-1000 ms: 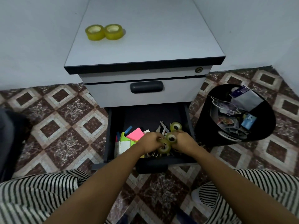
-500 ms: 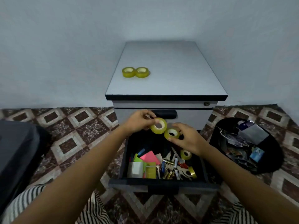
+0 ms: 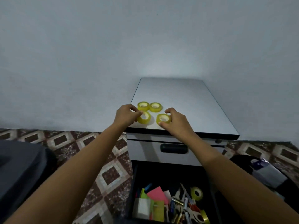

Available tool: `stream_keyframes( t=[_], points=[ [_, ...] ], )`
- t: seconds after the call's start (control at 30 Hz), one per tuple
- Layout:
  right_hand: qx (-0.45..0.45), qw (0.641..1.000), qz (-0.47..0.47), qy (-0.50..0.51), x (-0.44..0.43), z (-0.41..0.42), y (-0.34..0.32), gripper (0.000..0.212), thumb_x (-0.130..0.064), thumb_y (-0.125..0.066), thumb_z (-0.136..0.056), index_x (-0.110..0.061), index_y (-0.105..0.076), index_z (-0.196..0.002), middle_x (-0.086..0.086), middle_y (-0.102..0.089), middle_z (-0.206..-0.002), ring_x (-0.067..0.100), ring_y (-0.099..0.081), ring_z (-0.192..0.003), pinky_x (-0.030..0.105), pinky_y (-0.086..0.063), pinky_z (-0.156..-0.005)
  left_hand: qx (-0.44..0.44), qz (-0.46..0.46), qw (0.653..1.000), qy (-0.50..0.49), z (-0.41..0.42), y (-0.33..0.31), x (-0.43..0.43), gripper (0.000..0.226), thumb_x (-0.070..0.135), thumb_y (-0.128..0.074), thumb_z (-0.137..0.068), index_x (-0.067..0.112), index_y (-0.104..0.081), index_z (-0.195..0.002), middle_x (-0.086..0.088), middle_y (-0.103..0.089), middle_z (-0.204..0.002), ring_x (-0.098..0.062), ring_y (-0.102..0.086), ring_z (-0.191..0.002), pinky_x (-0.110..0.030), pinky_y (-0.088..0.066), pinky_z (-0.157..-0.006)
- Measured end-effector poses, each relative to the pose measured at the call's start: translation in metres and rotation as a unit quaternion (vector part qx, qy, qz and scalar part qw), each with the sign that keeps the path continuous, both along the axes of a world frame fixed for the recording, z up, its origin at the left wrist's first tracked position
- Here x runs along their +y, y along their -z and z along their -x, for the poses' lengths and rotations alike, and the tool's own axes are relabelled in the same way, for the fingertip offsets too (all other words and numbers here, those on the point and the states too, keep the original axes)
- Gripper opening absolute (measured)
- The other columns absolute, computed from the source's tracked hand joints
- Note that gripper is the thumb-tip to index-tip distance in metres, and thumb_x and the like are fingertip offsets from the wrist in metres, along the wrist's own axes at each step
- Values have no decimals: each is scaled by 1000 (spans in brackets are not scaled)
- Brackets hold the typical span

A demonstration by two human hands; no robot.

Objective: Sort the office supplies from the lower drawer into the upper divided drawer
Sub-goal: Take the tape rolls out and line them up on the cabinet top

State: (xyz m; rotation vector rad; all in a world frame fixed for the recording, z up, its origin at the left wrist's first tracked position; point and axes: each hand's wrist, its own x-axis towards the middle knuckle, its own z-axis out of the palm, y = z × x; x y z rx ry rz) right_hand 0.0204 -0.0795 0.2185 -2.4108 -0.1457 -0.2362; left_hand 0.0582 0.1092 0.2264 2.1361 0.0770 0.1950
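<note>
Head view: four glossy ring-shaped tape rolls (image 3: 155, 109)

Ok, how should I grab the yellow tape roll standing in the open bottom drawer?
Probably reach down from above and pinch the top of its ring, a finger through the hole. The tape roll stands on edge by the right side of the lower drawer, hole facing you, and clutter crowds its left side.

no readable text, labels, brands or numbers on the tape rolls (image 3: 158, 109) or cabinet (image 3: 186, 102)

Pale wall (image 3: 97, 46), diamond-tiled floor (image 3: 106, 175), possibly marble
</note>
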Motion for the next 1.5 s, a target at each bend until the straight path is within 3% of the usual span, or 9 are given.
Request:
stream_keyframes(
  t=[0.13,0.27,0.37,0.43,0.57,0.77,1.17,1.33,1.5],
  points=[
    [16,998,65,18,14,-25,7,49,-33,-62,-86,-16,-44,-129,13,-57,-120,29,-54,-108,35,-45,-84,-18,-109,993,-32,-20,10,-2,25,33,-65,-86,9,-64,-93,-11,-67,-100,-25,-61,-96,-28,-43,-73],
    [6,993,112,38,19,-34,9,51,-37,-59,-88,-17,-42,-132,13,-55,-124,31,-51,-114,40,-45,-91,-19,-186,982,4,-23,17,-4,42,40,-52,-93,4,-61,-113,-14,-63,-115,-27,-55,-108,-29,-39,-79],
    [15,996,86,28,19,-36,9,56,-35,-62,-86,-17,-39,-135,15,-51,-125,32,-49,-116,39,-43,-94,-30,-193,979,49,-18,24,2,57,46,-56,-90,5,-52,-130,-17,-55,-125,-28,-51,-116,-33,-40,-91],
    [15,997,68,22,19,-37,11,57,-31,-62,-86,-17,-39,-135,16,-49,-126,32,-48,-116,37,-42,-94,-33,-199,977,65,-15,26,6,63,46,-63,-84,7,-49,-132,-16,-54,-126,-27,-52,-114,-33,-42,-92],
    [12,998,50,26,22,-38,11,53,-23,-59,-88,-15,-39,-136,16,-49,-126,31,-49,-114,29,-39,-85,-46,-208,975,63,-15,25,5,52,37,-67,-84,4,-56,-123,-16,-57,-119,-27,-55,-106,-31,-42,-86],
    [3,1000,26,17,33,-44,10,51,-20,-61,-88,-14,-41,-134,17,-51,-126,30,-50,-114,29,-40,-86,-52,-188,979,54,-20,23,2,53,31,-67,-84,6,-52,-129,-14,-59,-123,-25,-55,-109,-24,-38,-83],
    [-12,1000,22,-3,35,-46,10,53,-17,-60,-88,-14,-39,-136,15,-49,-131,28,-48,-118,28,-38,-89,-30,-141,988,57,-24,26,4,58,22,-63,-86,14,-42,-139,-13,-57,-129,-26,-53,-117,-29,-41,-94],
    [-24,1000,11,-4,25,-36,10,56,-20,-64,-87,-18,-39,-138,13,-46,-131,26,-47,-118,22,-34,-85,-114,-136,983,43,-6,27,-5,54,19,-64,-85,12,-46,-135,-16,-49,-131,-28,-46,-121,-29,-36,-97],
    [-74,997,9,-20,-3,-3,21,54,-22,-66,-85,-16,-46,-135,9,-46,-133,21,-47,-122,21,-34,-96,-213,-113,966,95,34,40,-33,33,19,-65,-85,7,-61,-116,-8,-58,-108,-13,-55,-89,-20,-42,-76]
  ],
)
